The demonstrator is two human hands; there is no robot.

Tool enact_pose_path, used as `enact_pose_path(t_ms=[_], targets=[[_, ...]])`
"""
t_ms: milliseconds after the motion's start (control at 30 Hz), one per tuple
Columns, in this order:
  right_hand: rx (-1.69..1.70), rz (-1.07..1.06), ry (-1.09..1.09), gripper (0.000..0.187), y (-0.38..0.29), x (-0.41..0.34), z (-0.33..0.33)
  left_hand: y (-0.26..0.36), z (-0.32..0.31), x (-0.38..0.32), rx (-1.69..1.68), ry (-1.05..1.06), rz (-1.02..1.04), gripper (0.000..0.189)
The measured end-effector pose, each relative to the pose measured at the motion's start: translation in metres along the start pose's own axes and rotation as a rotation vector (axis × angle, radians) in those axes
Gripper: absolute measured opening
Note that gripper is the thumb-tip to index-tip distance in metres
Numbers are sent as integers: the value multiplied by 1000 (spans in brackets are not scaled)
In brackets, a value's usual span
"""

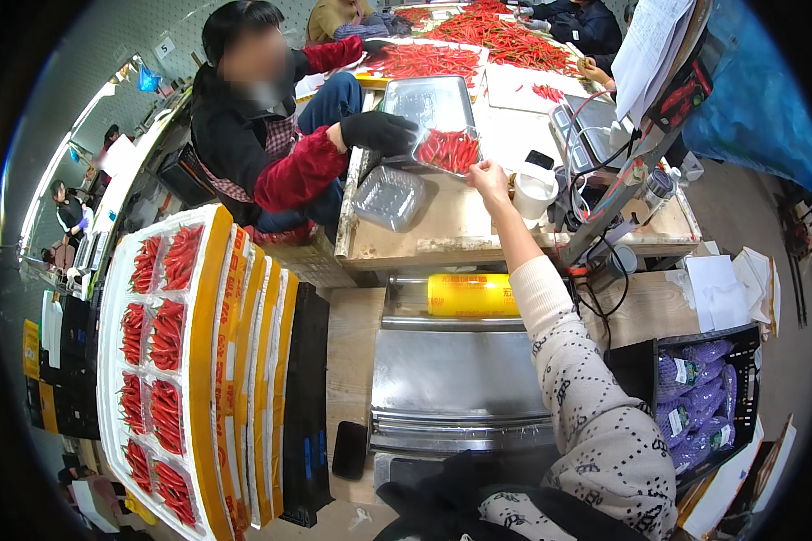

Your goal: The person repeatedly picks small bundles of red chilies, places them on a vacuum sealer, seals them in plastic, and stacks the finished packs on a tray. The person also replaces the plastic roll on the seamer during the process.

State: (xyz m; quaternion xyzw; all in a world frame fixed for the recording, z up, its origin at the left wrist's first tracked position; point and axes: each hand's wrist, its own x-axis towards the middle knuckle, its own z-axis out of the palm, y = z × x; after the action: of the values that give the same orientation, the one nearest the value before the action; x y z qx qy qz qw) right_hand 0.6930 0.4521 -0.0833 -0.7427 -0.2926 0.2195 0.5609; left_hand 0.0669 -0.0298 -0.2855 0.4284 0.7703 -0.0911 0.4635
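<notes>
My right hand [489, 181] reaches over the wooden table [446, 245], its fingers closed on the near right corner of a clear plastic tray of red chili peppers [448, 150]. A co-worker's black-gloved hand [379, 132] is at the tray's left side. My left hand is out of view. An empty clear plastic tray [390, 197] lies to the left, and more clear trays [426, 101] are behind the peppers. Nearer me is a wrapping machine with a metal plate [457, 372] and a yellow roll of cling film [472, 295].
Foam boxes [199, 379] stand stacked at left, the top one holding packed chilies. A white lidded cup [534, 189], a scale [582, 135] and cables are right of my hand. A black crate [744, 406] holds purple net bags. A phone [350, 450] lies beside the machine.
</notes>
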Motion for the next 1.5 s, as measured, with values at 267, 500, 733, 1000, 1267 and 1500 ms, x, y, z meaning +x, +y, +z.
enact_pose_path(t_ms=[267,500,733,1000,1267,1500], targets=[[-178,-98,-145,17,34,-1,-4,-78,8,-16,1,-72,-121,45],[0,42,-257,19,70,11,6,-194,63,-57,18,-256,-300,48],[-44,154,-236,19,67,18,13,-279,64,-55,624,-123,216,25],[14,237,-286,23,35,39,29,-174,-176,-129,-429,1338,-157,24],[271,263,-318,37,-8,1,34,6,-372,-248,-366,1458,803,17],[355,-189,-481,25,-62,-242,-40,54,-417,-218,261,1440,402,14]])
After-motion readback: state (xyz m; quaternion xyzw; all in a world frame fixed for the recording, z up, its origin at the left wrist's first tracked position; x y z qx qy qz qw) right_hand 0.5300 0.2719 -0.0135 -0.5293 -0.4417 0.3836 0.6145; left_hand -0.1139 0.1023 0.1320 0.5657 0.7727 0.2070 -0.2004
